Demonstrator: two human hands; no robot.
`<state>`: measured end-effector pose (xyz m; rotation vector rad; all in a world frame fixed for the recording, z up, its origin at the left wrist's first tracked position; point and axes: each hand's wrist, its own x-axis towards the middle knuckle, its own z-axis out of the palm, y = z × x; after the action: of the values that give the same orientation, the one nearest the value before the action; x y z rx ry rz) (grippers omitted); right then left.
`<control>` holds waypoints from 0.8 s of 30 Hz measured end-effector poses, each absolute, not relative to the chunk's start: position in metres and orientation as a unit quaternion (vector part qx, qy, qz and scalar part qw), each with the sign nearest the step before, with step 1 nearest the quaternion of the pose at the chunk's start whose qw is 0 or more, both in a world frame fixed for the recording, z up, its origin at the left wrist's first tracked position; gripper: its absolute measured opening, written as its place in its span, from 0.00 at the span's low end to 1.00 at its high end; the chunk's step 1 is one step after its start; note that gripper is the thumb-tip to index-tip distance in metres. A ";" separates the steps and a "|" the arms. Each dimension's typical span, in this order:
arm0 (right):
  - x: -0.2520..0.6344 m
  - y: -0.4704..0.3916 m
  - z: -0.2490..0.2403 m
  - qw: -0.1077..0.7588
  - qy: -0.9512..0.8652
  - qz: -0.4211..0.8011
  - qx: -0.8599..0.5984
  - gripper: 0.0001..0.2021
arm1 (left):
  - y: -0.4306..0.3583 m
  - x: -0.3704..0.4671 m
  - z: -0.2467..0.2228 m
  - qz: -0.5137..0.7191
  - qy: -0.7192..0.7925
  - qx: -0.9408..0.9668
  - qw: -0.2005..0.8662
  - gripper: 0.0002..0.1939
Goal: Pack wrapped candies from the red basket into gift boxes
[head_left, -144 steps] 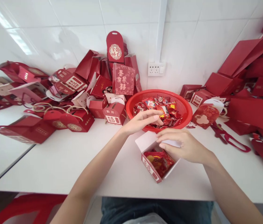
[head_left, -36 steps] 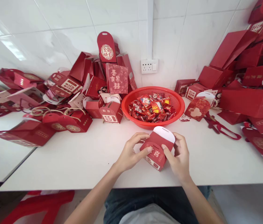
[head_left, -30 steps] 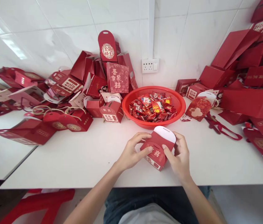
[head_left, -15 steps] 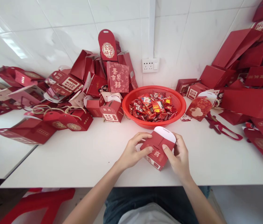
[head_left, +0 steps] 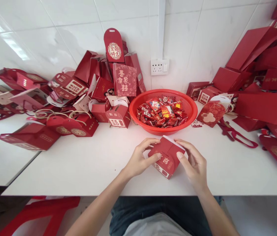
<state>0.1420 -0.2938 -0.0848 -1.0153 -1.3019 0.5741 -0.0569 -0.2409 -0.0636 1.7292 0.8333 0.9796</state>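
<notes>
Cupping the box (head_left: 166,151) with my curled left hand (head_left: 140,159), right hand (head_left: 196,165) half-open alongside; near flap's (head_left: 168,162) lying folded, far flap (head_left: 173,142) isn't yet.

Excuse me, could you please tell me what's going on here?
A person is handling a small red box on the white table. The left hand has a grip on it, thumb on top, while the right hand is at its other side; whether that one touches it is hard to tell. The box's top is folded over. Just behind stands a red basket of small wrapped packets, with more red boxes to either side.
</notes>
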 end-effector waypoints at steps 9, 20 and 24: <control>0.145 -0.293 -0.093 0.592 -0.648 0.160 -0.452 0.07 | -0.237 -0.057 -0.062 0.402 0.319 0.746 0.425 0.18; 0.146 -0.293 -0.088 0.568 -0.669 0.147 -0.457 0.06 | -0.239 -0.055 -0.053 0.335 0.304 0.833 0.319 0.17; 0.147 -0.295 -0.091 0.574 -0.660 0.164 -0.457 0.06 | -0.254 -0.051 -0.051 0.310 0.348 0.858 0.216 0.33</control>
<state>0.1467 -0.2951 -0.0913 -1.0702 -1.5464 0.3848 -0.0511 -0.2540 -0.0512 2.3772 0.9654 0.8596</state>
